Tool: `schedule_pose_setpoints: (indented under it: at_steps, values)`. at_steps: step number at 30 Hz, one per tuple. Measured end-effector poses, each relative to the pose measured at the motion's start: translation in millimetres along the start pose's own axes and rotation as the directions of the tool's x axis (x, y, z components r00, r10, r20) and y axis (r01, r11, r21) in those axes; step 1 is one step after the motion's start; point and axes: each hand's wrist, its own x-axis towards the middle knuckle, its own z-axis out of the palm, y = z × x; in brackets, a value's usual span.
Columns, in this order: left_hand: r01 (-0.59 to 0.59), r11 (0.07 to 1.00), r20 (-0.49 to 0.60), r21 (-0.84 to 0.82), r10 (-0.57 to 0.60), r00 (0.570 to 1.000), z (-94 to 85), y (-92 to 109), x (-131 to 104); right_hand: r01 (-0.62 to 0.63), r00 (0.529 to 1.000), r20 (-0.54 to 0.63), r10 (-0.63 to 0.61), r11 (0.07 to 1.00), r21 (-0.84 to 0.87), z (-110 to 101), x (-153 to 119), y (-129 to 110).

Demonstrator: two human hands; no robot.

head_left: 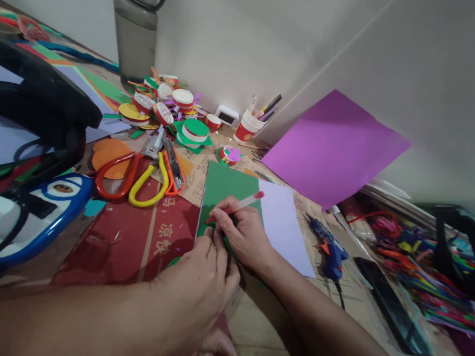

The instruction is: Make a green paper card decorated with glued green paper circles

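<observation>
Pen (249,201) at green sheet (230,186), both hands close in

R hand (244,228) closed in a writing grip w/ pen pinched btwn thumb & fingers; tip end low over green sheet, contact n/c (can't tell). L hand (198,271) palm down, fingers bent & together, fingertips just beside pen tip on lower part of sheet; underside hidden, so can't tell if it grips anything. Green sheet lies in front of person, partly on red cardboard (119,245), w/ white sheet (287,226) along its R side; overlap n/c.

Risks (my judgement): sheet could skid & line go off if L fingers press too lightly. Pen could mark L fingertips, b/c they sit so near the tip. Fingers & wrist block view of the tip, so strokes may drift. Wet ink, if any, might smear under R hand.

Nearby: scissors (153,147) & box cutter (174,167) on L, poss. snag if L arm swings out. Glue gun (331,255) on R, near white sheet; if hot, could scorch or drip. Phone (392,305) farther R.
</observation>
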Motion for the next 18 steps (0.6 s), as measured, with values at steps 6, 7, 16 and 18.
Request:
schedule_pose_setpoints:
  at_steps: [6,7,16,18]
  values:
    - [0.004,1.0,-0.003,-0.004,-0.004,1.0,1.6,0.9,1.2,0.014,1.0,-0.015,-0.014,1.0,-0.002,0.5,-1.6,-0.9]
    - [0.003,1.0,0.001,-0.005,-0.003,1.0,1.6,1.0,1.3,0.017,1.0,-0.02,-0.017,1.0,0.0,0.6,-2.1,-1.5]
    - [-0.011,0.999,0.055,-0.038,0.013,0.998,-0.2,3.5,2.4,0.029,0.993,0.113,-0.029,1.0,0.001,-3.0,-2.0,-12.9]
    - [-0.006,0.998,0.067,-0.055,0.01,0.998,-0.8,4.0,2.6,0.029,0.988,0.153,-0.027,0.999,-0.012,-3.9,-0.6,-14.7]
